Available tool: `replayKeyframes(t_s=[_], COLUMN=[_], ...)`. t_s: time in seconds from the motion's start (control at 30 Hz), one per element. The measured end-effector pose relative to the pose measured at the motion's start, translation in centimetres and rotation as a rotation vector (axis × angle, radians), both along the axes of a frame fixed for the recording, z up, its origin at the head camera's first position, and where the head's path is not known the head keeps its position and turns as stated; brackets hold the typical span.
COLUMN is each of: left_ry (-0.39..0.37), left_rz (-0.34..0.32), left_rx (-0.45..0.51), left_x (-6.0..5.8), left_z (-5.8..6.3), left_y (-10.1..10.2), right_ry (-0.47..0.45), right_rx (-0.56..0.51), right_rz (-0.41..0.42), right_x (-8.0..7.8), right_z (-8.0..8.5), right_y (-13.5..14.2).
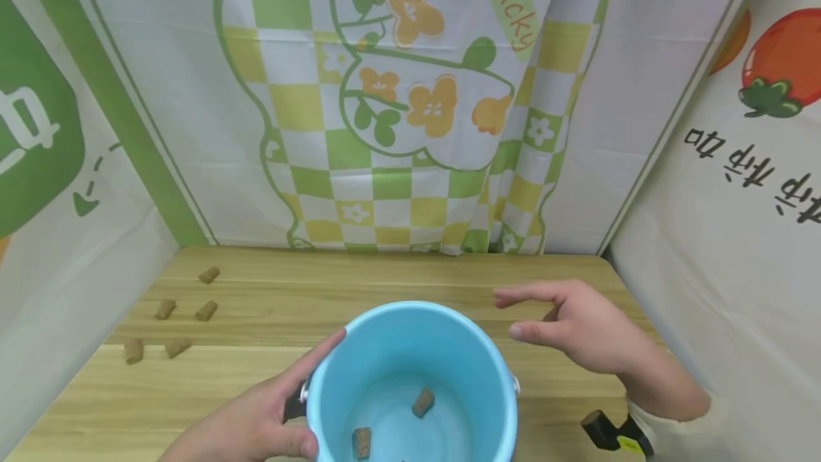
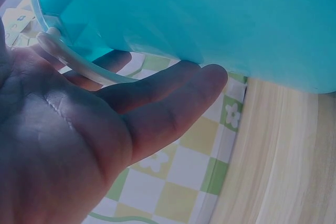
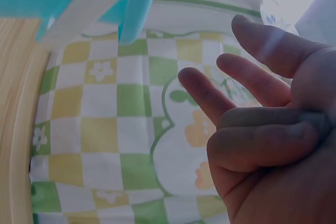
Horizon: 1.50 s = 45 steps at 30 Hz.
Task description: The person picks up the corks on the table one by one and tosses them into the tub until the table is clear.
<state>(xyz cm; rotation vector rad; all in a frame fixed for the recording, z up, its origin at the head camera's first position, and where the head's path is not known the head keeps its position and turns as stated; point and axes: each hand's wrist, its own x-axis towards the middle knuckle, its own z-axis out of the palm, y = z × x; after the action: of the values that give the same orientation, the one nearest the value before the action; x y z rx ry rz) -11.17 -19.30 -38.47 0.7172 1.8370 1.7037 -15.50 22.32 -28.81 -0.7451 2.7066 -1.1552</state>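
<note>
A light-blue bucket (image 1: pixel 410 316) stands on the wooden table with its mouth toward me in the head view. Inside, cork stoppers (image 1: pixel 423 403) lie on its floor, one of them near the left wall. My left hand (image 1: pixel 256 412) rests on the bucket's left side, thumb and forefinger spread along the rim. In the left wrist view its fingers (image 2: pixel 173 103) are nearly straight against the outer wall, beside the pale handle (image 2: pixel 84 66). To the right of the bucket, my right hand (image 1: pixel 577 326) hovers with thumb and forefinger apart; two other fingers (image 3: pixel 262 145) fold toward the palm.
Several more corks (image 1: pixel 206 311) lie scattered on the left part of the wooden table (image 1: pixel 288 284). A checked, flowered curtain (image 1: pixel 398 184) hangs behind the table's far edge. Printed cloth walls (image 1: pixel 725 234) flank both sides. A black wrist device (image 1: pixel 603 430) sits below my right forearm.
</note>
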Motion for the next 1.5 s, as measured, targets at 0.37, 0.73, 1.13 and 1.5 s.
replayKeyframes(t_s=[0.37, 0.73, 1.13, 1.5], left_ry=[0.018, 0.016, 0.011, 0.044], left_rz=[-0.003, 0.015, 0.019, 0.008], left_rx=[-0.003, -0.035, -0.02, -0.02], left_x=[0.1, 0.1, 0.3, 0.3], left_z=[0.2, 0.0, 0.1, 0.4], left_y=[0.0, -0.1, 0.0, 0.1], right_ry=[-0.048, -0.102, -0.199, -0.293], right_rx=[-0.262, -0.445, -0.672, -0.852], right_rz=[0.001, 0.019, -0.052, -0.202], right_x=[-3.5, -6.3, -8.1, -8.6], right_z=[-2.2, -5.6, -9.3, -12.0], right_y=[3.9, 7.8, 12.6, 15.8])
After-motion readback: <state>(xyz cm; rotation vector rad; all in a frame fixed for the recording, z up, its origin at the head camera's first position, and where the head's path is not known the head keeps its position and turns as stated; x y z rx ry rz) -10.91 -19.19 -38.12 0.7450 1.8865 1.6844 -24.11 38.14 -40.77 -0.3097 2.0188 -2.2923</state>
